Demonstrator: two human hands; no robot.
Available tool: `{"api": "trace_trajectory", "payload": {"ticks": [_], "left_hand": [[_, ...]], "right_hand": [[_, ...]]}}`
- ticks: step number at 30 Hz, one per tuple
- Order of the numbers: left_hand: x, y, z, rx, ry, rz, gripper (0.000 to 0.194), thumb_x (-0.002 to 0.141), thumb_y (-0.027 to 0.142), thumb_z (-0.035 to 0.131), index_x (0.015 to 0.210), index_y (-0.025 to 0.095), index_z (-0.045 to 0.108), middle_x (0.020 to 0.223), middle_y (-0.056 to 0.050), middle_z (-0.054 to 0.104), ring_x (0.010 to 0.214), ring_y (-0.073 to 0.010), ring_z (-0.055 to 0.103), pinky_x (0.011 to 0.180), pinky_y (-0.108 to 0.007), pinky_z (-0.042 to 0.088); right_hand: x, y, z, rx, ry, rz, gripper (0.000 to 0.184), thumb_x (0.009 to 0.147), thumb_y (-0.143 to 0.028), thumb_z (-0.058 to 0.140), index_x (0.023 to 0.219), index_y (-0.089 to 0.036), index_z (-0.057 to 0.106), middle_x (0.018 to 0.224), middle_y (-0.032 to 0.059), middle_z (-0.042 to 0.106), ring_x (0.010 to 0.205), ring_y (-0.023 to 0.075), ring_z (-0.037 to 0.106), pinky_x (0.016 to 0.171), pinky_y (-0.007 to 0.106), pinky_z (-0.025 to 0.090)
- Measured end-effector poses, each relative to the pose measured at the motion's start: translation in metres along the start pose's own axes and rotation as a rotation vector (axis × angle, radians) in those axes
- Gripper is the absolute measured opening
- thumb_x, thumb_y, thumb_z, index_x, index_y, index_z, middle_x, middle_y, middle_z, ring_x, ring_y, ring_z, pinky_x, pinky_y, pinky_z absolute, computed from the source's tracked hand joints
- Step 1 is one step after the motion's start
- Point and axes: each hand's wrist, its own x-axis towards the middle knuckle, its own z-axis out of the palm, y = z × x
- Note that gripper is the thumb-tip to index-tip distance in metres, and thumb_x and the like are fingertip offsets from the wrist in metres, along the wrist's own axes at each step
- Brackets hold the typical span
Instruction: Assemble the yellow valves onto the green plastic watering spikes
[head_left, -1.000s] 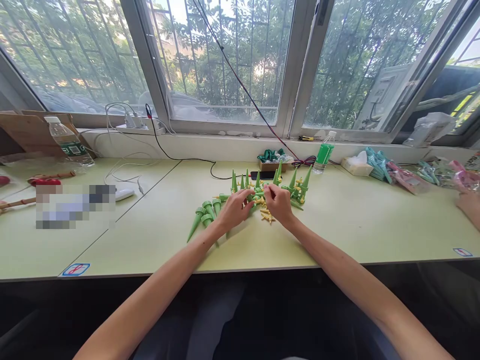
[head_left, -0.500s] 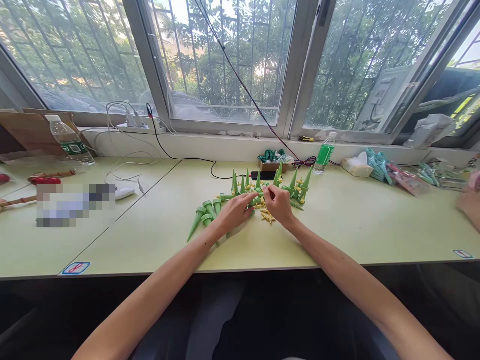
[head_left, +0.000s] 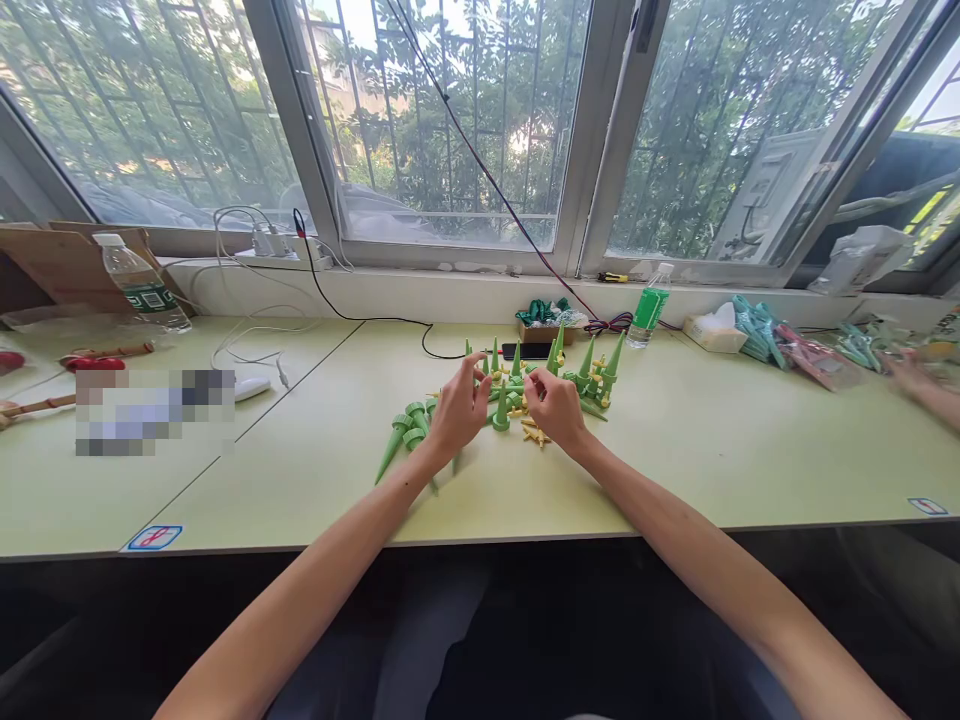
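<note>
Green plant watering spikes, some with yellow valves, are gathered around both hands. My left hand hovers over the left part of the group, its thumb and fingers apart with nothing visible between them. My right hand is closed in a pinch on a green watering spike that points left, partly hidden by the fingers. Between the hands a green spike stands upright on its cap. Several loose spikes lie left of my left hand. Small yellow valves lie below my right hand. More spikes with valves stand at the right.
Behind the spikes are a dark phone and a small cardboard box. A water bottle stands by the wall. A tissue box and bagged items are to the right, near another person's hand. White cables cross the left.
My left hand has let go and moved left and up from my right hand, uncovering the upright spike. My right hand stays nearly still. The other person's hand has moved left.
</note>
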Motion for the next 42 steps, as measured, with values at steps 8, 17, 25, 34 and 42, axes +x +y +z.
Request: {"api": "trace_trajectory", "payload": {"ticks": [8, 17, 25, 34, 42], "left_hand": [[0.0, -0.005, -0.004, 0.312, -0.12, -0.138, 0.022, 0.089, 0.015, 0.048, 0.096, 0.02, 0.069, 0.095, -0.008, 0.071, 0.077, -0.0225, 0.065, 0.062, -0.03, 0.044], [-0.003, -0.012, -0.003, 0.513, -0.286, -0.133, 0.018, 0.083, 0.016, 0.055, 0.084, 0.021, 0.072, 0.084, -0.011, 0.072, 0.089, -0.0295, 0.065, 0.067, -0.035, 0.048], [-0.004, -0.015, -0.002, 0.483, -0.28, -0.15, 0.01, 0.077, 0.019, 0.063, 0.082, 0.022, 0.071, 0.077, -0.01, 0.069, 0.09, -0.0303, 0.064, 0.07, -0.035, 0.051], [-0.004, -0.014, -0.002, 0.523, -0.307, -0.158, 0.015, 0.079, 0.017, 0.06, 0.089, 0.022, 0.07, 0.075, -0.01, 0.068, 0.088, -0.0296, 0.066, 0.068, -0.034, 0.049], [-0.003, -0.009, -0.003, 0.5, -0.21, -0.116, 0.02, 0.085, 0.016, 0.055, 0.101, 0.021, 0.066, 0.077, -0.009, 0.068, 0.085, -0.0274, 0.065, 0.063, -0.031, 0.046]], "right_hand": [[-0.001, 0.002, 0.001, -0.002, -0.015, -0.024, 0.024, 0.096, -0.031, 0.044, 0.08, -0.02, 0.057, 0.063, 0.0002, 0.059, 0.055, 0.0139, 0.052, 0.058, 0.024, 0.034], [-0.001, 0.004, 0.004, -0.003, -0.009, -0.03, 0.023, 0.095, -0.031, 0.045, 0.079, -0.02, 0.057, 0.063, -0.0001, 0.06, 0.055, 0.014, 0.052, 0.059, 0.024, 0.035], [-0.002, 0.004, 0.004, -0.002, -0.016, -0.026, 0.024, 0.095, -0.032, 0.045, 0.08, -0.02, 0.059, 0.063, -0.0003, 0.06, 0.055, 0.0142, 0.053, 0.059, 0.024, 0.036], [-0.003, 0.002, 0.004, 0.011, -0.03, -0.011, 0.024, 0.095, -0.032, 0.045, 0.079, -0.021, 0.059, 0.061, -0.0008, 0.058, 0.055, 0.0145, 0.052, 0.058, 0.024, 0.035], [-0.002, 0.0, 0.002, 0.024, -0.029, -0.006, 0.025, 0.095, -0.033, 0.045, 0.078, -0.02, 0.058, 0.061, -0.0001, 0.058, 0.055, 0.0148, 0.053, 0.059, 0.025, 0.036]]}}
